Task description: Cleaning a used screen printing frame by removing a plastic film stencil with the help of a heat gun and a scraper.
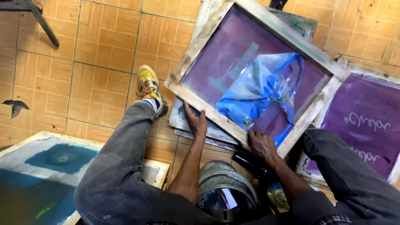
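We grip the tilted, purple-meshed wooden printing frame point(254, 79) by its near rail, left hand point(196, 123) and right hand point(261, 143) fingers closed, blue plastic sheet point(262, 89) lying beyond them.

Purple mesh screen point(233, 54) in pale paint-stained wood frame point(208, 106), blue crinkled plastic sheet point(260, 89) on it. Orange-tan tiled floor point(96, 46); yellow shoe point(150, 87), grey trousers point(121, 166).

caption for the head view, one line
Both hands grip a wooden screen-printing frame holding crumpled blue plastic.
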